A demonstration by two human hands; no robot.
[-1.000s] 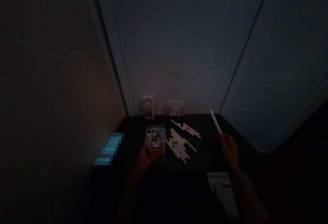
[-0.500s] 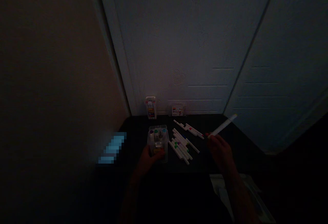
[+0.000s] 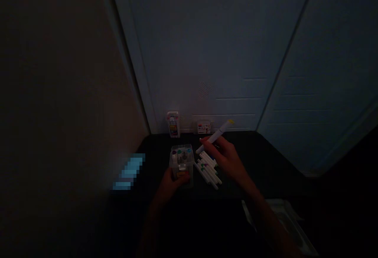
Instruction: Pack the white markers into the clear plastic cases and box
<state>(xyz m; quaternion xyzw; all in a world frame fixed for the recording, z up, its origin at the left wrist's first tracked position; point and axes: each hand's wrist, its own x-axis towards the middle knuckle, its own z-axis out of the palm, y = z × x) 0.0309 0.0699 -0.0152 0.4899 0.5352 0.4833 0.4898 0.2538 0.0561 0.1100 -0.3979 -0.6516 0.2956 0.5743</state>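
Observation:
My left hand [image 3: 173, 181] grips the front of a clear plastic case [image 3: 190, 177] that stands on the dark table. Several white markers with coloured ends, purple, green and blue among them, stand upright inside it. A white marker with a yellow end [image 3: 217, 133] is pinched in my right hand [image 3: 227, 155], slanting with the yellow end up and to the right. Its lower end is near the case's right side, above the table. Beneath and beside that hand lies a pile of loose white markers [image 3: 208, 171], partly hidden by it.
A small clear pack with a label [image 3: 173, 126] stands at the back against the pale panel wall [image 3: 189, 53]. To its right is a low labelled box [image 3: 204, 127]. A pale tray-like thing [image 3: 291, 220] sits below the table's right front edge.
My right hand has moved left with the marker, from the table's right side to above the loose markers, close to the case. The left hand has stayed on the case.

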